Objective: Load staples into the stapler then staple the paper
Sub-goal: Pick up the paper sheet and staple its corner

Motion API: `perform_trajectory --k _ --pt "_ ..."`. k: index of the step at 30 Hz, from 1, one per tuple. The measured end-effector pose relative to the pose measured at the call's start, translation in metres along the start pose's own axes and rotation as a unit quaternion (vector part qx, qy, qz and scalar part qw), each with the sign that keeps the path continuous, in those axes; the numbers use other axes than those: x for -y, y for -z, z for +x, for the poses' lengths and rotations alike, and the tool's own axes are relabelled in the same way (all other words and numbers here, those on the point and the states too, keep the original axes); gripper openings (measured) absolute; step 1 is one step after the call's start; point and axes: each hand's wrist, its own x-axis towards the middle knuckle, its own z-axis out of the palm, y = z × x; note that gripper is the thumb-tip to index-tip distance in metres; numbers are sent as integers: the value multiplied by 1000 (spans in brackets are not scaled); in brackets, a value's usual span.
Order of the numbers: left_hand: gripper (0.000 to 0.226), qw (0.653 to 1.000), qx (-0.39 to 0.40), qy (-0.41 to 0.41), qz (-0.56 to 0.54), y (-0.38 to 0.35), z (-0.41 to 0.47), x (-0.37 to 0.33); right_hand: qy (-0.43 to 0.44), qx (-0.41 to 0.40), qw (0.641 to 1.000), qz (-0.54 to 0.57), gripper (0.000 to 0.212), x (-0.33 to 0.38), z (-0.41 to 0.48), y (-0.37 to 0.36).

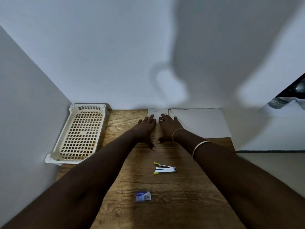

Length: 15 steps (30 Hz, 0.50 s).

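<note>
Head view: wooden table [189,204] against a white wall, both arms stretched to the far edge.
Basket [79,133]: far left, against the side wall, well apart from the hands.
Left hand [145,128]: flat, fingers spread, tips on the small paper [157,112]; grips nothing.
Right hand [168,128]: flat beside it, same paper, holding nothing.
Large sheet [201,123]: just right of the small paper, reaching the table's right edge.
Stapler [165,168]: lying hinged open, between the forearms.
Staple box [143,196]: nearer, untouched.
Step, as I judge: drawing the paper in; press evenly, slide straight back.
Room: the bare centre lane ends at the stapler; stop short.
</note>
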Motion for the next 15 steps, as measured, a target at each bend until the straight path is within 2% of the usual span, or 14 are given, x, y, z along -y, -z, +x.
perform_trajectory --k 6,11,15 --pt "146 1000 4 -9 -3 -5 -2 -2 23 20 999 -17 120 -4 0 -7" --pt "139 1000 -9 -18 -16 -23 -22 -6 42 -10 999 -26 95 3 -26 -25" --pt "124 999 -27 -16 -41 -47 -44 -15 35 -46 998 -7 79 15 -57 -48"
